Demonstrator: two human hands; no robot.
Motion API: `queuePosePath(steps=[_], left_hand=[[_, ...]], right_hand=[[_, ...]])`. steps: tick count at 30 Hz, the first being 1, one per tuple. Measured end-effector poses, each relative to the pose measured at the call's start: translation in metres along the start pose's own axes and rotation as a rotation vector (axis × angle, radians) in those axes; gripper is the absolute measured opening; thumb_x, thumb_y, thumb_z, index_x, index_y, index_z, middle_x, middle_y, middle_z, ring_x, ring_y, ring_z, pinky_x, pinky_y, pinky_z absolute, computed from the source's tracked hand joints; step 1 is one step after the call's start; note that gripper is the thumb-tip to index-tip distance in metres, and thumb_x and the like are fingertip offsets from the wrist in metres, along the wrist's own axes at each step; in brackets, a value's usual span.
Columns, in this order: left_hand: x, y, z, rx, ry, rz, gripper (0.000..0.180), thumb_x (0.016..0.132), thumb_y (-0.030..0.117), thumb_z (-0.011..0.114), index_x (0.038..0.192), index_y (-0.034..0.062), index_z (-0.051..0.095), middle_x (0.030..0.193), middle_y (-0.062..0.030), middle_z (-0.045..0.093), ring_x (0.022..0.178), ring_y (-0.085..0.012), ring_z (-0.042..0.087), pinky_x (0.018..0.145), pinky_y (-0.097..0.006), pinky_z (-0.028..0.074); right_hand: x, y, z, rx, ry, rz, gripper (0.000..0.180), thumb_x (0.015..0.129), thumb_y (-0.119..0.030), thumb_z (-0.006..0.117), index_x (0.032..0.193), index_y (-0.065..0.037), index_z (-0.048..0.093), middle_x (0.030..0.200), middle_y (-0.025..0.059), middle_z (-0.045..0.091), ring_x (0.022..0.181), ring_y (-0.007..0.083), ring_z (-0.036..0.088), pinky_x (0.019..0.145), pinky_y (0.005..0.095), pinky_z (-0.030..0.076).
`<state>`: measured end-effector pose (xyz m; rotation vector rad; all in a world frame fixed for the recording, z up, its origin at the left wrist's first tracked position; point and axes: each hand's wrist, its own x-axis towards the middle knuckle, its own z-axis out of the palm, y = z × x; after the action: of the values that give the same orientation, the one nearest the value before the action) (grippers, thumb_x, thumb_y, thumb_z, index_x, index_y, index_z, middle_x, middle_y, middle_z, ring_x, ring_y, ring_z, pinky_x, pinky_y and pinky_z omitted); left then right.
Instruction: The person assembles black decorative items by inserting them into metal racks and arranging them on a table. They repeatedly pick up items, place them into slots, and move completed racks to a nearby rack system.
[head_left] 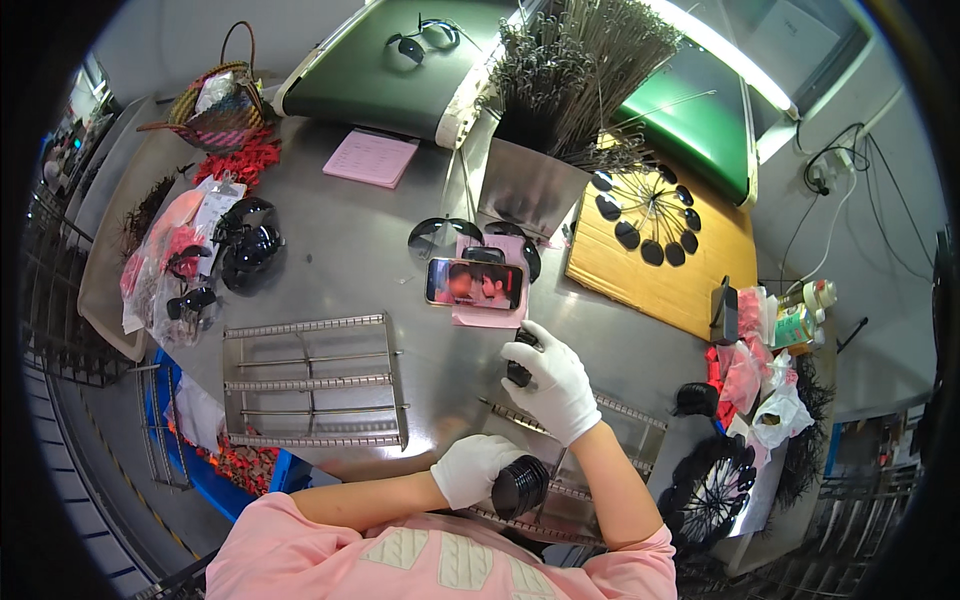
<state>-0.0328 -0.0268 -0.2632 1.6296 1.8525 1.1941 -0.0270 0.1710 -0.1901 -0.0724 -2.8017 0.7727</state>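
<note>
My left hand [468, 472], in a white glove, is closed around a stack of dark lenses [520, 487] low in front of my body. My right hand [556, 386], gloved as well, reaches further out, its thumb and fingers closed on a few dark lenses [520, 358]. Fingers cover part of them, so how many there are is hard to see. Beneath both hands lies a metal rack [630, 428] with notched bars, partly hidden by my right forearm. Just beyond my right hand a phone [477, 284] with a lit screen leans against dark lenses on pink paper [490, 316].
A second notched rack [310, 385] lies at left. Dark lenses hang in a ring over cardboard [610, 275] at far right; another lens ring [708, 490] is near right. Behind stand bundled wire hooks [575, 85] and a green conveyor [385, 75]. Plastic bags [165, 265] lie far left.
</note>
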Motion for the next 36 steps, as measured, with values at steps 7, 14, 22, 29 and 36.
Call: queuePosePath(steps=[7, 14, 22, 29, 36], left_hand=[[-0.001, -0.002, 0.000, -0.050, 0.024, 0.033, 0.046, 0.070, 0.026, 0.080, 0.112, 0.0120, 0.067, 0.100, -0.0086, 0.070, 0.092, -0.0311, 0.067, 0.083, -0.042, 0.054], [-0.001, -0.001, 0.000, -0.071, 0.059, 0.024, 0.047, 0.071, 0.029, 0.079, 0.114, 0.0133, 0.067, 0.098, -0.0079, 0.069, 0.090, -0.0304, 0.067, 0.081, -0.041, 0.055], [-0.001, -0.003, 0.002, -0.073, 0.034, 0.031, 0.048, 0.072, 0.029, 0.079, 0.117, 0.0158, 0.066, 0.098, -0.0060, 0.069, 0.090, -0.0289, 0.067, 0.080, -0.040, 0.055], [0.000, -0.001, -0.001, -0.070, 0.080, 0.045, 0.047, 0.073, 0.028, 0.078, 0.117, 0.0155, 0.066, 0.097, -0.0061, 0.069, 0.089, -0.0289, 0.067, 0.079, -0.040, 0.055], [0.000, 0.002, -0.001, -0.079, 0.158, 0.059, 0.037, 0.075, 0.024, 0.077, 0.110, 0.0142, 0.070, 0.095, -0.0067, 0.071, 0.085, -0.0288, 0.069, 0.077, -0.039, 0.056]], right_hand=[[0.012, 0.002, -0.003, 0.161, 0.026, 0.025, 0.037, 0.071, -0.011, 0.079, 0.107, -0.012, 0.067, 0.109, 0.0160, 0.064, 0.091, 0.0393, 0.065, 0.082, 0.0438, 0.056], [-0.018, 0.015, 0.020, 0.374, 0.448, 0.035, 0.055, 0.068, 0.004, 0.080, 0.118, -0.008, 0.059, 0.122, 0.0180, 0.064, 0.101, 0.0341, 0.069, 0.089, 0.0369, 0.056], [-0.028, 0.013, 0.025, 0.203, 0.211, 0.043, 0.057, 0.065, 0.003, 0.083, 0.115, -0.009, 0.061, 0.133, 0.0236, 0.058, 0.107, 0.0410, 0.066, 0.092, 0.0409, 0.056], [-0.030, 0.006, 0.005, 0.133, 0.064, 0.022, 0.055, 0.063, 0.003, 0.085, 0.113, -0.012, 0.067, 0.132, 0.0281, 0.057, 0.103, 0.0433, 0.067, 0.088, 0.0434, 0.058], [-0.090, 0.031, -0.002, 0.139, 0.215, 0.160, 0.067, 0.063, 0.006, 0.088, 0.125, -0.013, 0.067, 0.147, 0.0262, 0.051, 0.114, 0.0355, 0.067, 0.095, 0.0391, 0.057]])
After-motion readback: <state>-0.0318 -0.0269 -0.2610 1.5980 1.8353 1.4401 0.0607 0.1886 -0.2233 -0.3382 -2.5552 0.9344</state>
